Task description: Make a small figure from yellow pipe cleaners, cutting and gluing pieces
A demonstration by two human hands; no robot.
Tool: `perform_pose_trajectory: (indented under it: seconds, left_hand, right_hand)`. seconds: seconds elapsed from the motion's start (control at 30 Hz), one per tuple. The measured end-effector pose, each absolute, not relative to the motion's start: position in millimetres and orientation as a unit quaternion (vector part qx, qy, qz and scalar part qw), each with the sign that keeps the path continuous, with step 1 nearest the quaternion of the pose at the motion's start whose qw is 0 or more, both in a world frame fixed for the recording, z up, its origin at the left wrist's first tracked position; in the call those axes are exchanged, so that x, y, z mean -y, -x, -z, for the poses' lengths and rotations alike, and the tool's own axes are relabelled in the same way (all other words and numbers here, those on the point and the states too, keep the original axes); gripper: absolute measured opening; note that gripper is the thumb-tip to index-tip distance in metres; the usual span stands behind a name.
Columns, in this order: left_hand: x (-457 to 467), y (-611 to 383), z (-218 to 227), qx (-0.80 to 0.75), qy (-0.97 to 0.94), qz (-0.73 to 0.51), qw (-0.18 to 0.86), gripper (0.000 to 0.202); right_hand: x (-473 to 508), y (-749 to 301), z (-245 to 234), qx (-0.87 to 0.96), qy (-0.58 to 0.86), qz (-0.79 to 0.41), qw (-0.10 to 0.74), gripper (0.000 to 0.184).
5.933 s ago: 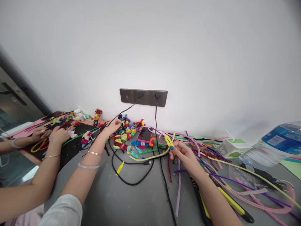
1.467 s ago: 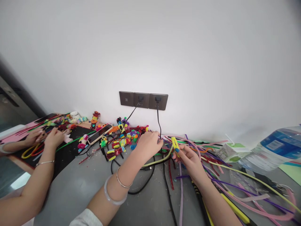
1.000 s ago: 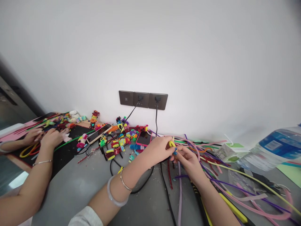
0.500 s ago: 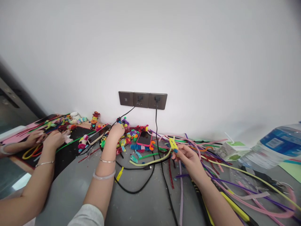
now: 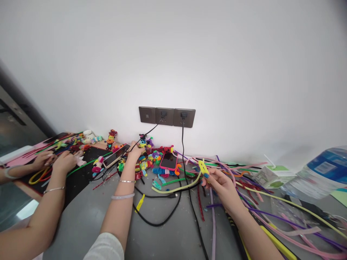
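Left hand (image 5: 136, 151) has moved away to the figures (image 5: 155, 156), grip unclear, while right hand (image 5: 222, 185) pinches yellow strip (image 5: 203, 167)

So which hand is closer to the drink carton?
Right. The right hand holds a yellow loop left of the carton; the left hand is much farther left, by the small figures.

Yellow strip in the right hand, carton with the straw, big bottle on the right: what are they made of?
Yellow strip: probably pipe-cleaner fibre over wire; matte, soft-edged and holding bent loops, though no core shows.
Carton: likely coated paperboard, given its flat, printed, box-like faces; sheen unclear.
Bottle: probably thin plastic, clear and shiny, with see-through lower walls.
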State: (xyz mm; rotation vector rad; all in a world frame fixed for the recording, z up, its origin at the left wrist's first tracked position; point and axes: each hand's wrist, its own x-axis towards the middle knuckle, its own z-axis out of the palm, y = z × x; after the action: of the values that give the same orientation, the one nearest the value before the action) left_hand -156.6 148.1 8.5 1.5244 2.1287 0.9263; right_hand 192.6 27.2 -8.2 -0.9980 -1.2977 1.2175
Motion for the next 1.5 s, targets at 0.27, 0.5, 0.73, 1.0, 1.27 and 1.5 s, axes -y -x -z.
perform_pose_trajectory:
  seconds: [0.27, 0.5, 0.73, 1.0, 1.27, 1.5]
  left_hand:
    - [-107, 161, -74, -0.692, -0.581, -0.386, 0.188, 0.039]
    - [-32, 181, -96, -0.595, -0.726, -0.197, 0.282, 0.041]
    - [10, 192, -41, -0.587, -0.784, -0.136, 0.150, 0.046]
    - [-11, 166, -31, -0.623, -0.780, -0.032, 0.045, 0.083]
    - [-17, 169, -30, -0.638, -0.767, -0.007, 0.066, 0.091]
    - [25, 191, -32, -0.670, -0.740, -0.050, 0.008, 0.072]
  right_hand:
    - [-28, -194, 9, 0.531, 0.402, -0.518, 0.536, 0.041]
    - [-29, -195, 11, 0.525, 0.407, -0.512, 0.545, 0.038]
    - [-30, -195, 13, 0.531, 0.404, -0.508, 0.544, 0.038]
    - [-30, -196, 15, 0.529, 0.404, -0.508, 0.547, 0.038]
    - [-30, -194, 12, 0.525, 0.402, -0.509, 0.551, 0.040]
    - [-30, -194, 13, 0.524, 0.400, -0.510, 0.552, 0.040]
